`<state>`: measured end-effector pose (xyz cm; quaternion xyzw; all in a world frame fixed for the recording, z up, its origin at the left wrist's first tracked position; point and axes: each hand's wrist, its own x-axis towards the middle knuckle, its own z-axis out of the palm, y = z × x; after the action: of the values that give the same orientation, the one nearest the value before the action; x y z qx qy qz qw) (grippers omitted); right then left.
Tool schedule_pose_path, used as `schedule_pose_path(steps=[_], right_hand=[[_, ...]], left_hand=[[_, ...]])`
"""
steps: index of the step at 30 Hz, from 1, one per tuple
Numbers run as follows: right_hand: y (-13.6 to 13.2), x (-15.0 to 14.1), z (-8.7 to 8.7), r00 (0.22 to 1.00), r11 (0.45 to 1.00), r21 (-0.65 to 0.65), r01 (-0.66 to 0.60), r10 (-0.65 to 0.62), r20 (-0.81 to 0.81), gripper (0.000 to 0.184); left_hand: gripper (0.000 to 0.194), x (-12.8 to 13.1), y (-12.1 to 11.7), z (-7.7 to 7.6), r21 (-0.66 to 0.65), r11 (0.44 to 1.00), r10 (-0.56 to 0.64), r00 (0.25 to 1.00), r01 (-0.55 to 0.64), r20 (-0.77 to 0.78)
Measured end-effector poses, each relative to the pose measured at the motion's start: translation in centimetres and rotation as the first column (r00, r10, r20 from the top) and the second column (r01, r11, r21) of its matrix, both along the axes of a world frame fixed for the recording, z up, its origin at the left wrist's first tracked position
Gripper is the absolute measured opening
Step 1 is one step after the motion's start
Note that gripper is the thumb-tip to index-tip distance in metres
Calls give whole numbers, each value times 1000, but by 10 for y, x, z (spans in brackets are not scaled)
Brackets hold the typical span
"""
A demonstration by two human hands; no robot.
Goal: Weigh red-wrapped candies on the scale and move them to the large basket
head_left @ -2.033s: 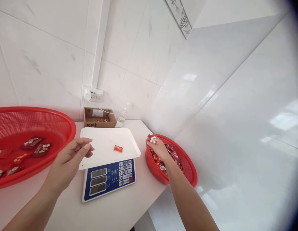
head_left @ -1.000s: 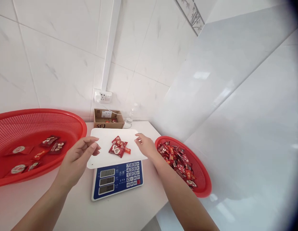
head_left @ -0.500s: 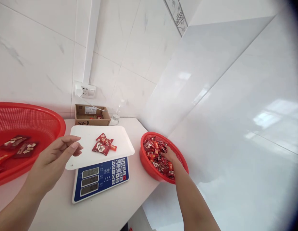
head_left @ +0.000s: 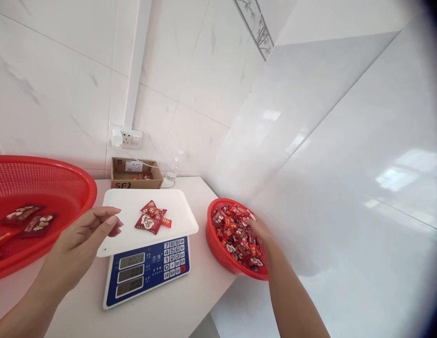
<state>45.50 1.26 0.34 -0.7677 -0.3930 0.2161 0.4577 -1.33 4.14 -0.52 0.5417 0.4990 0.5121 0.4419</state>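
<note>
- Head view, with the blue and white scale [head_left: 169, 257] as the middle of the clock: two seconds ago one candy lay on its white pan [head_left: 179, 211]. Now three lie close together near the middle: a dark red packet [head_left: 148, 224], a second red packet [head_left: 153, 208] at its 12 o'clock, and a small orange-red candy [head_left: 166, 222] at its 3 o'clock.
- One second ago the right hand [head_left: 262, 230] was over the pan. Now it is at the 2 o'clock side of the small red basket [head_left: 218, 251], which is full of candy and sits at 3 o'clock. The left hand [head_left: 81, 239] has stayed by the pan's 9 o'clock edge.
- White table [head_left: 162, 319] shows at 6 o'clock, and a strip of it lies between scale and small basket. That basket seems to poke past the table's edge. A shiny wall [head_left: 345, 188] stands beyond it.
- The big red basket [head_left: 45, 176] is at 9 o'clock, a cardboard box [head_left: 136, 185] at 12, a clear bottle [head_left: 172, 174] at 1.
- Left hand: fingers bent, thumb a little apart, holding nothing.
- Right hand: a packet shows at its fingertips, but I cannot tell if they pinch it.
</note>
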Motion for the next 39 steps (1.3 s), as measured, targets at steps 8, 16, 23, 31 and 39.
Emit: schedule_pose_path(steps=[8, 16, 23, 31, 39], right_hand=[[27, -99, 28, 933, 966, -61, -252, 259, 250, 33], [55, -197, -5, 662, 875, -304, -378, 485, 572, 19], [48, -204, 23, 644, 852, -313, -420, 523, 558, 29], [60, -219, 9, 567, 870, -261, -418, 474, 674, 29], [50, -219, 11, 542, 834, -287, -471, 530, 653, 34]], left_hand=[[36, 0, -5, 5, 78, 997, 1, 998, -6, 62], [34, -1, -9, 9, 120, 993, -7, 996, -3, 84], [33, -3, -7, 10, 128, 992, -8, 994, -6, 106], [31, -7, -10, 12, 134, 991, 5, 992, -21, 124], [29, -6, -11, 16, 146, 989, -4, 991, -15, 131]])
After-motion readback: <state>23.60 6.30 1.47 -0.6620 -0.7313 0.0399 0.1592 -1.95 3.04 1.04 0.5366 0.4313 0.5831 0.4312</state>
